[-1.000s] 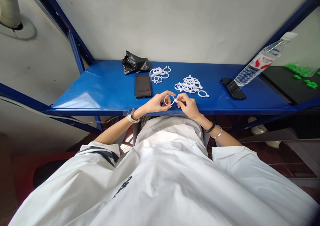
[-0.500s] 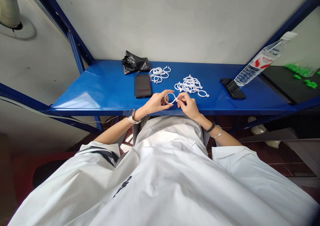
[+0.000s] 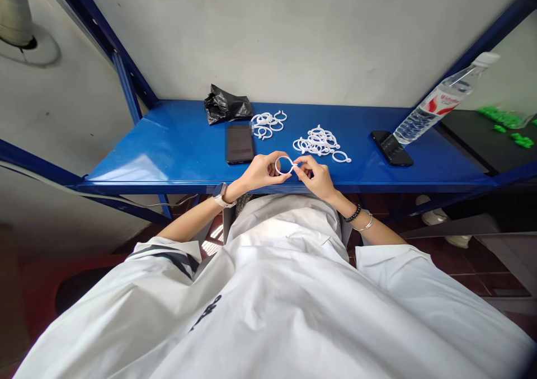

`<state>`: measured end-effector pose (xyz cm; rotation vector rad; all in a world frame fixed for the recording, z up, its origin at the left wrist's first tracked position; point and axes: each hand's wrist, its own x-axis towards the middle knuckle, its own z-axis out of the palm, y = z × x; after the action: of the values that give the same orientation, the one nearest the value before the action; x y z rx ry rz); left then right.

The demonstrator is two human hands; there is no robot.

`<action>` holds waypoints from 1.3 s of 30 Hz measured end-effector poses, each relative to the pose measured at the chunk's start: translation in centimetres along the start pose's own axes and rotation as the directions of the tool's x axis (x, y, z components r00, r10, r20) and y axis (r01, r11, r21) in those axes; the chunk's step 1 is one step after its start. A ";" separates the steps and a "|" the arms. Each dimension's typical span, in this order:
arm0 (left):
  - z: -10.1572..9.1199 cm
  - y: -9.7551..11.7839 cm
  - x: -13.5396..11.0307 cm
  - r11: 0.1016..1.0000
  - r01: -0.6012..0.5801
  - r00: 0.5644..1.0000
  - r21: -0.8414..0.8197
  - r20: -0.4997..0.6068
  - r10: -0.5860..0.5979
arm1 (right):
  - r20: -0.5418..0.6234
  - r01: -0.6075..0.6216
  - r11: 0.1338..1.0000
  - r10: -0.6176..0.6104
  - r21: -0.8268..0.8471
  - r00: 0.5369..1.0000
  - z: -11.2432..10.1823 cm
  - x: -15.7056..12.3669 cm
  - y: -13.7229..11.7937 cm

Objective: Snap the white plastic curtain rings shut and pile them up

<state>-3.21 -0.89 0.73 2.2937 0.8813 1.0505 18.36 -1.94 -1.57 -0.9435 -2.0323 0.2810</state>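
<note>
Two phones (image 3: 240, 143) (image 3: 391, 148), one bottle (image 3: 440, 102), two ring piles (image 3: 267, 125) (image 3: 319, 143)

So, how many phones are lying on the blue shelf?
2. The left phone lies just beyond the left hand. The right phone lies far right, at the base of the tilted water bottle. Another could hide under the black bag.

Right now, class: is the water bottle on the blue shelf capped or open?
Capped: the water bottle has its white cap on its neck.

Left hand (image 3: 260, 173), right hand (image 3: 318, 177), both pinching
</note>
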 end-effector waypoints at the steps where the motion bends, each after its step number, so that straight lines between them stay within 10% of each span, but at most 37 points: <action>1: 0.0 0.0 0.0 1.000 0.001 1.000 -0.001 -0.001 -0.001 | 0.006 0.001 1.000 -0.001 -0.008 1.000 0.0 0.0 0.0; 39: 0.0 0.2 -0.2 0.997 -0.001 0.998 0.081 0.069 -0.005 | 0.082 0.049 0.999 -0.049 0.000 0.995 -0.2 0.0 0.3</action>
<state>-3.23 -1.13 0.75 2.3796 0.9135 0.9442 18.70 -1.76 -1.64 -0.8946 -2.1276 0.2949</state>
